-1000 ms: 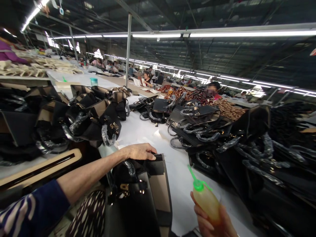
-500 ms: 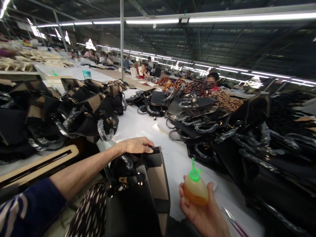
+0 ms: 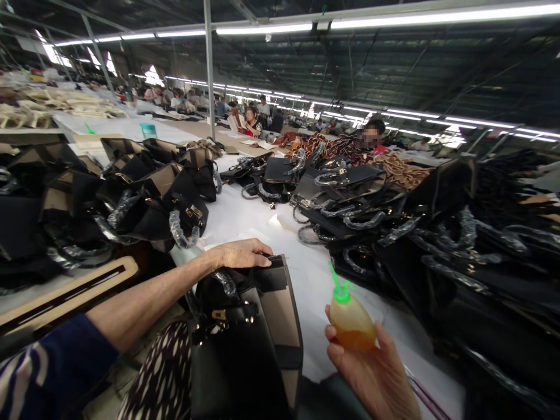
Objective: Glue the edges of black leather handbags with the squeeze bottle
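Note:
My left hand (image 3: pixel 247 254) is closed on the top edge of a black handbag (image 3: pixel 236 361), thumb over the rim. The bag stands in front of me, its beige lining showing at the open side, with gold clasp hardware and a plastic-wrapped handle. Loose threads stick out by the gripped edge. In my right hand (image 3: pixel 371 373) sits a squeeze bottle (image 3: pixel 352 324) with a green nozzle and cap, partly filled with amber liquid. The bottle tilts a little to the left, its nozzle pointing up and apart from the bag.
Black handbags (image 3: pixel 166 198) crowd the left, and a large heap of more (image 3: pixel 350 198) lies right. Slim metal-tipped tweezers (image 3: pixel 422 391) lie beside my right hand, partly hidden. A tan-edged black strip (image 3: pixel 100 283) is at left. Co-workers (image 3: pixel 371 137) sit farther back along the white table (image 3: pixel 245 224).
My right hand has moved slightly right, and the bottle now leans more to the left. It covers more of the tweezers. My left hand keeps its hold on the handbag.

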